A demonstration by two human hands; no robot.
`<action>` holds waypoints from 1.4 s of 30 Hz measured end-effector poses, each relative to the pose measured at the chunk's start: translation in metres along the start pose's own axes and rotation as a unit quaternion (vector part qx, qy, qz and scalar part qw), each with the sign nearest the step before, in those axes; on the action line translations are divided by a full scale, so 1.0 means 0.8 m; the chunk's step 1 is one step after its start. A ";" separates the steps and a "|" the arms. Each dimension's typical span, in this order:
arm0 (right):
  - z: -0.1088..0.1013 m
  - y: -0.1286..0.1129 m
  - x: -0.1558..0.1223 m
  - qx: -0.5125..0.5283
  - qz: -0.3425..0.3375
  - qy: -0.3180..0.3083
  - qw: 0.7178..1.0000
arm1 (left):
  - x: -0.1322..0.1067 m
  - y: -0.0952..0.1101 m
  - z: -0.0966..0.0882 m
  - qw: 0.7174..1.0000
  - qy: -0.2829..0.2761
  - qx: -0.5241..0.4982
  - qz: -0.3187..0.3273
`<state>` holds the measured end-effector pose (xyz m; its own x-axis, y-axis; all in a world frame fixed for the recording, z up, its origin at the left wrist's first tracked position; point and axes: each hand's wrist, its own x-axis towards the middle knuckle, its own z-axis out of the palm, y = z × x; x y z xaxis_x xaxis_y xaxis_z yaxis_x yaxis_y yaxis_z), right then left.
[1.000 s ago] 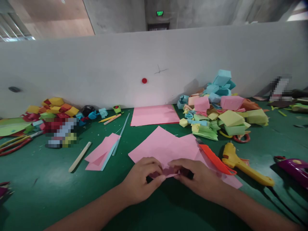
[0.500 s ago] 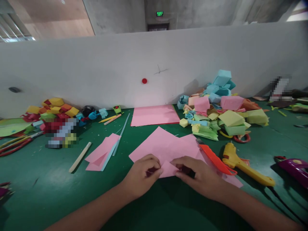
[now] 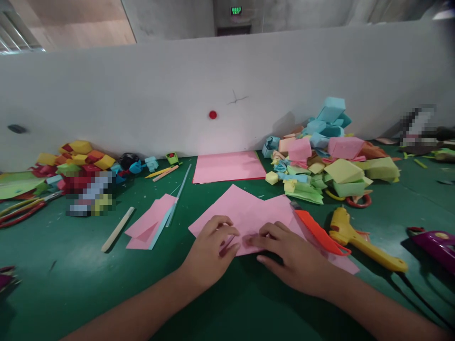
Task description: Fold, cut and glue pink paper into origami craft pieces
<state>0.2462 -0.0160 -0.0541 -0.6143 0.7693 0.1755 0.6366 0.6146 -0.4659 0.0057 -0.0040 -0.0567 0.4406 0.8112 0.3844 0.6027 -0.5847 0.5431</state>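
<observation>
A pink sheet of paper [image 3: 237, 208] lies on the green table, its near corner between my hands. My left hand [image 3: 213, 251] rests at its near left edge, fingers curved and apart from the thumb. On the paper's near part lie the fingertips of my right hand [image 3: 289, 260], with its thumb spread away below the edge. Neither hand pinches the paper. Under and beside my right forearm are more pink paper [image 3: 284, 203] and an orange-red utility knife [image 3: 318, 232], which lies across it.
A yellow glue gun [image 3: 366, 244] with a black cord lies right. Folded paper pieces [image 3: 341, 170] are heaped behind it. Pink sheets [image 3: 229, 166] stand stacked against the white partition [image 3: 159, 94]. Left are pink and blue paper strips [image 3: 152, 220], a pale stick [image 3: 118, 229] and scissors [image 3: 24, 210].
Both hands have let go of the pinched pink corner. It now lies flatter, with the right fingers spread over it. The view has tipped slightly downward.
</observation>
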 end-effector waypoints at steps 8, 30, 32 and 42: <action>0.005 0.002 0.001 0.000 0.034 0.003 0.999 | -0.012 0.003 0.003 0.977 -0.067 0.123 0.162; 0.008 0.002 0.002 -0.023 0.038 -0.001 0.999 | -0.010 -0.003 0.007 0.969 -0.057 0.163 0.177; 0.008 0.002 0.001 -0.024 0.039 -0.001 0.999 | -0.010 -0.003 0.007 0.969 -0.056 0.161 0.180; 0.007 0.003 0.002 -0.026 0.035 -0.002 0.999 | -0.012 -0.008 0.007 0.965 -0.053 0.163 0.197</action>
<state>0.2441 -0.0145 -0.0601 -0.5693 0.8101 0.1405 0.7016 0.5677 -0.4306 0.0013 -0.0078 -0.0678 0.7340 0.5300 0.4247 0.5436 -0.8333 0.1003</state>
